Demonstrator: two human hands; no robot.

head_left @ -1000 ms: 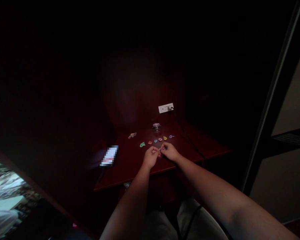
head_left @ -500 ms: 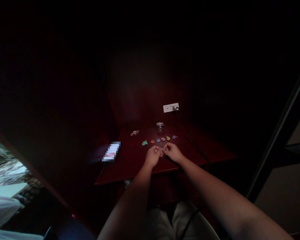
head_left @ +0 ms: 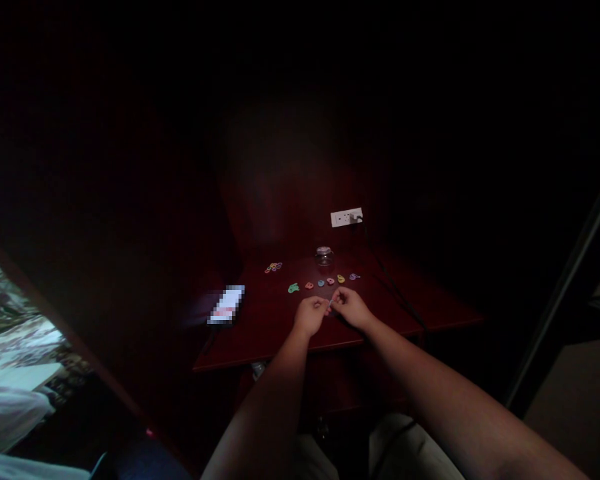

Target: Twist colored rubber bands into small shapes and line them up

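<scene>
Near the front of the dark red table point(head_left: 260, 333), my left hand point(head_left: 311, 315) and my right hand point(head_left: 353, 309) almost meet. Their fingertips pinch a small pale hair tie point(head_left: 331, 303), mostly covered by the fingers. Just beyond my hands runs a row of small coloured hair ties: green point(head_left: 293, 288), orange-red point(head_left: 309, 285), blue point(head_left: 321, 283), pink point(head_left: 331, 281), yellow point(head_left: 341, 279) and purple point(head_left: 355, 277). A mixed-colour group of ties point(head_left: 273, 267) lies farther back on the left. Behind the row stands a small clear jar point(head_left: 324, 257) with its top closed.
A phone point(head_left: 227, 305) with a lit, pixelated screen is at the table's left side. On the back wall, a white socket point(head_left: 347, 217) holds a plug, and its dark cable point(head_left: 393, 287) runs down across the right of the table. Dark panels rise on both sides.
The view has shifted slightly, so the table things sit a little farther right. My fingers have shifted around the pale tie, which now looks thinner and more stretched between them.
</scene>
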